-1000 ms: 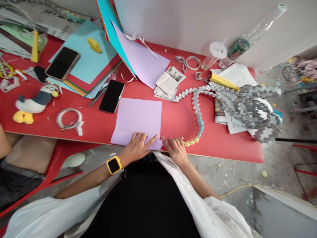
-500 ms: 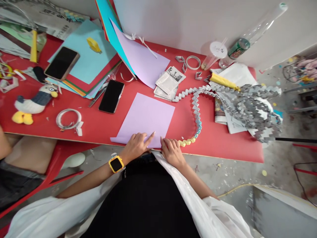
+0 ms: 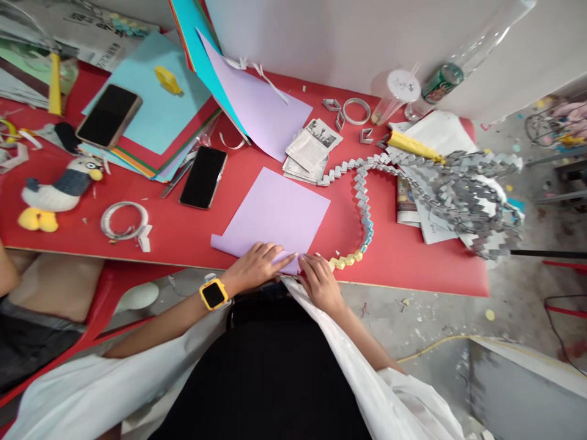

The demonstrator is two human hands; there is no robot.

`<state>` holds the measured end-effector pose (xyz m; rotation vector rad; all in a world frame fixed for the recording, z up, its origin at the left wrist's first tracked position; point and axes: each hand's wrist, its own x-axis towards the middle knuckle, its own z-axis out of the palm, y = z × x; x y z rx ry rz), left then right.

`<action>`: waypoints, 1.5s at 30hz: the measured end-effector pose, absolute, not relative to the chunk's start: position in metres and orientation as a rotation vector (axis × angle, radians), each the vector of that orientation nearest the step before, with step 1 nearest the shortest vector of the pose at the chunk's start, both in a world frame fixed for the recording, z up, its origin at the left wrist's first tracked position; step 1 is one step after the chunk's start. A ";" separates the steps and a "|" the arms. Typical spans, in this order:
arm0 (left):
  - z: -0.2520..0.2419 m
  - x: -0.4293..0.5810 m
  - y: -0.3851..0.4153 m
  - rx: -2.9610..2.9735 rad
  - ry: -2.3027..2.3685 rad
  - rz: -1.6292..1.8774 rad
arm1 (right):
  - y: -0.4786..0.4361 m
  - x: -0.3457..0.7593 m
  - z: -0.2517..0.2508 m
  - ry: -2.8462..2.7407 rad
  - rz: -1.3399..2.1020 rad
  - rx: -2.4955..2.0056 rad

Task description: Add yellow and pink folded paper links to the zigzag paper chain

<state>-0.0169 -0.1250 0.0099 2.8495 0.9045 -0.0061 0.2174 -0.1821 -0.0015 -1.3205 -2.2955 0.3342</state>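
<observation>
A sheet of purple paper (image 3: 279, 205) lies at the table's front edge, turned askew, with its near edge folded over into a strip. My left hand (image 3: 254, 266) rests on that strip, fingers stretched out along the fold toward the right. At the strip's right end, my right hand (image 3: 318, 278) has its fingertips closed on the paper's corner; its thumb is hidden. Just beyond my right fingers lies the yellow end of a folded-paper chain (image 3: 362, 195), which turns blue, then grey, farther along.
Left of the paper are a black phone (image 3: 204, 177), a white ring (image 3: 123, 220) and a stuffed bird toy (image 3: 64, 186). Behind it lie newspaper pieces (image 3: 314, 146). A lidded cup (image 3: 397, 95) and plastic bottle (image 3: 435, 91) stand by the wall. Another person's arm (image 3: 8, 269) shows at left.
The purple sheet has turned slightly, its left end rising off the front edge. My left fingers have slid down and right along the fold. My right hand has barely moved.
</observation>
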 end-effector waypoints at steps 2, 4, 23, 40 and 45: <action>0.010 -0.016 -0.120 2.827 0.821 0.038 | -0.182 0.217 0.003 -2.285 0.310 -1.449; 0.010 -0.013 -0.117 2.790 0.805 0.036 | -0.183 0.217 0.007 -2.321 0.257 -1.529; 0.017 0.017 -0.109 2.657 1.208 -0.205 | -0.176 0.223 0.002 -2.364 0.271 -1.544; 0.023 -0.007 -0.083 2.712 1.268 -0.144 | -0.192 0.214 -0.012 -2.278 0.069 -1.603; 0.017 -0.040 -0.073 2.682 1.383 -0.140 | -0.186 0.216 -0.008 -2.399 0.165 -1.506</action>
